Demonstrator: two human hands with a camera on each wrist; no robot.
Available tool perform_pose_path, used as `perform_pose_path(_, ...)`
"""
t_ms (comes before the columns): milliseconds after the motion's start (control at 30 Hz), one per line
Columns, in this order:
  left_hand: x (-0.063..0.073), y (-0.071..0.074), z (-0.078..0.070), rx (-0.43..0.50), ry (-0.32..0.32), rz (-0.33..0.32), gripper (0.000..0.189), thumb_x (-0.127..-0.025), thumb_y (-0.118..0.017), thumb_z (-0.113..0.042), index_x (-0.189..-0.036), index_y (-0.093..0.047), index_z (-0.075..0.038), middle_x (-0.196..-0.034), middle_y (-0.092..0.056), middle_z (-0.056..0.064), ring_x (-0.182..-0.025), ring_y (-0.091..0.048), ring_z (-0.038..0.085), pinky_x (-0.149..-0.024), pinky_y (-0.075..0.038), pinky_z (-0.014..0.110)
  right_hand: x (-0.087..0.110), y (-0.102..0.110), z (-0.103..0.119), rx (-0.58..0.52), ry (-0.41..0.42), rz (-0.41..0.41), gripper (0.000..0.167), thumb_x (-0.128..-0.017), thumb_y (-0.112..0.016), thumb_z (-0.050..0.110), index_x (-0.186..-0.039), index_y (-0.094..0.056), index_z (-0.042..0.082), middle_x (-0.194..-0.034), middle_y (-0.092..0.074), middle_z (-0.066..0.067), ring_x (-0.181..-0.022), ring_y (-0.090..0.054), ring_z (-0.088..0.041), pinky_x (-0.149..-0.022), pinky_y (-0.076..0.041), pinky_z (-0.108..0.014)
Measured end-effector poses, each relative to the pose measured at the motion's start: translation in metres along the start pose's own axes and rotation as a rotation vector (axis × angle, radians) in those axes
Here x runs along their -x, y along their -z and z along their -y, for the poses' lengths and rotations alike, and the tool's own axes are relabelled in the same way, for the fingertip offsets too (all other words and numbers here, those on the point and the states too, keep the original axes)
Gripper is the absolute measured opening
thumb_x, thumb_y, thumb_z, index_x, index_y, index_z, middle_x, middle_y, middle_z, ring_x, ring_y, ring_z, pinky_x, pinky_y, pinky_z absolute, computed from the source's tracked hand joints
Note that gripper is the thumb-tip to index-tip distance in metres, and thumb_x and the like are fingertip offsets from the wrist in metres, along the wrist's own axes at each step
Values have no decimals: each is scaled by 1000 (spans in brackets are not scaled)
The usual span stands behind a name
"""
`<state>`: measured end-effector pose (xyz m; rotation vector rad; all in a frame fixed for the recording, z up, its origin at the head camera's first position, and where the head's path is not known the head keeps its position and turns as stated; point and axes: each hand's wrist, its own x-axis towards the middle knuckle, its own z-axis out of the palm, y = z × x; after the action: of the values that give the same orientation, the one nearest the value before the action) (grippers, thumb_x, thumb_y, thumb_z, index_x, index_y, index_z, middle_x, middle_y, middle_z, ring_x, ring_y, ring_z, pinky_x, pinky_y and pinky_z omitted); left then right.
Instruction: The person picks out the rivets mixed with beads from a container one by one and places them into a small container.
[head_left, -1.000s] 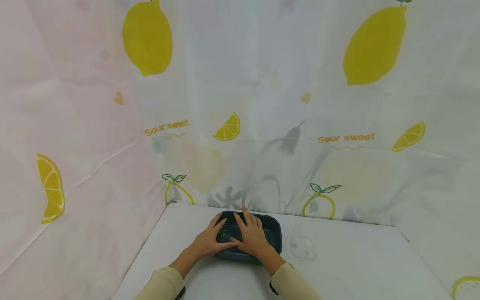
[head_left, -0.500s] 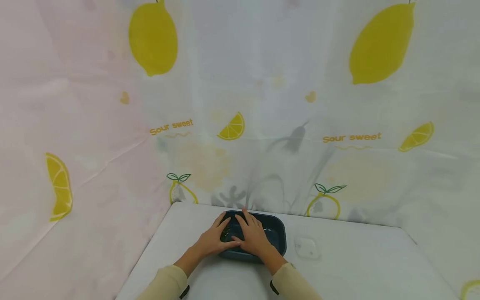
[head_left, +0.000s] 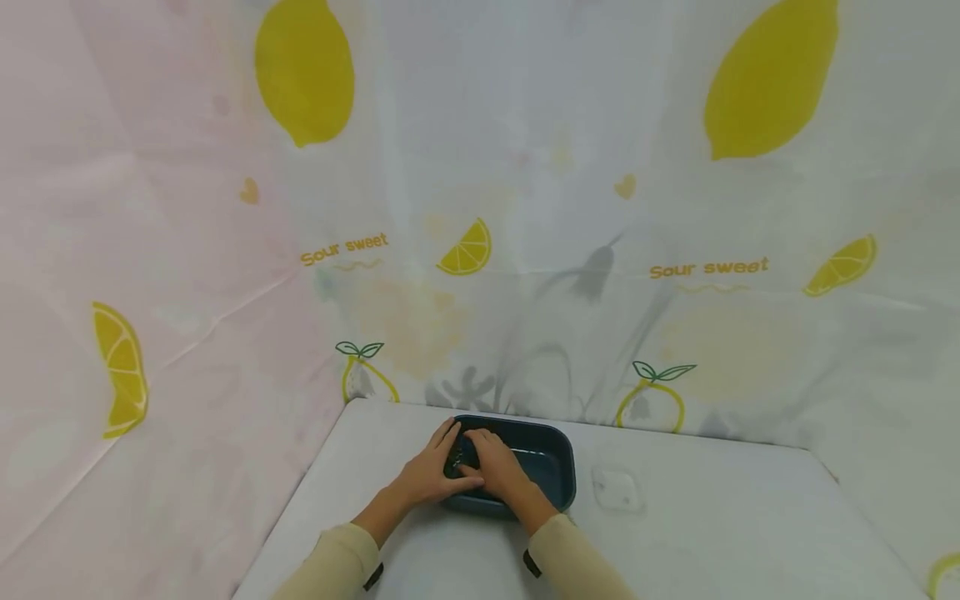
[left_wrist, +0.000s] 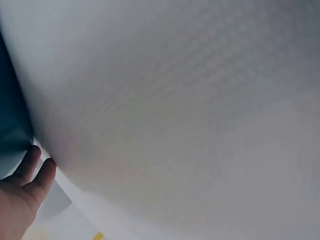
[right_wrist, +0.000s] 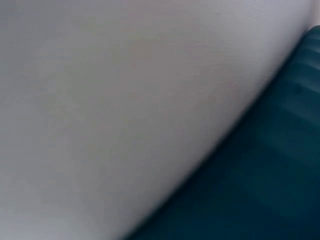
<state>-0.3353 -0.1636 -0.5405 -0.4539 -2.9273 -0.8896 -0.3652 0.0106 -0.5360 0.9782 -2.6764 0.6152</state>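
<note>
A dark blue rectangular dish (head_left: 564,467) stands on the white table near the backdrop. My left hand (head_left: 424,478) lies at its left end, fingers stretched toward the far corner and thumb across the near side. In the left wrist view, two fingers (left_wrist: 42,181) extend beside the blue dish wall (left_wrist: 12,105). My right hand (head_left: 501,468) reaches into the dish's left half with bent fingers, its thumb near the left thumb. Between the hands, small dark, glinting bits (head_left: 458,457) show inside; I cannot tell whether the right fingertips pinch any. The right wrist view shows only the dish's side (right_wrist: 260,170) and white surface.
A clear, rounded-square plastic piece (head_left: 617,489) lies on the white table (head_left: 720,517), just right of the dish. Lemon-printed cloth (head_left: 525,208) hangs behind the table and along both sides.
The right hand's fingers have bent and drawn in from their spread pose, lower into the dish. The left hand has stayed at the left end. The head view has shifted slightly.
</note>
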Motion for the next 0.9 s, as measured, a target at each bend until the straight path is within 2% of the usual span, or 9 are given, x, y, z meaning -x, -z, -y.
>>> perform_pose_path(167, 1, -1, 0, 7, 11, 2, 107, -80, -67, -69, -159, -20, -15, -167, -14, 8, -133, -50, 34, -92, -50, 54, -8, -6, 1, -62, -39, 78, 40, -89, -74, 23, -121, -63, 2, -119, -66, -12, -110, -64, -27, -94, -52, -41)
perform_pose_path(333, 2, 1, 0, 9, 7, 8, 106, -80, -66, -71, -159, -22, -16, -167, -14, 7, -134, -49, 35, -93, -49, 56, -15, -12, 0, -54, -74, 123, 33, -87, -77, 21, -113, -67, 4, -108, -67, -10, -99, -65, -25, -88, -54, -38)
perform_pose_path(600, -1, 3, -1, -10, -3, -1, 101, -82, -67, -67, -157, -27, -13, -166, -16, 10, -133, -50, 36, -93, -49, 56, -27, -17, 0, 14, -121, 172, 40, -86, -78, 23, -118, -66, 2, -112, -65, -13, -101, -64, -27, -88, -54, -40)
perform_pose_path(900, 1, 2, -1, -5, -25, 2, 97, -83, -67, -64, -155, -32, -10, -165, -17, 12, -130, -52, 37, -90, -50, 55, -27, -22, 2, 5, -184, 178, 39, -85, -79, 24, -115, -67, 4, -113, -63, -12, -103, -63, -28, -88, -54, -44)
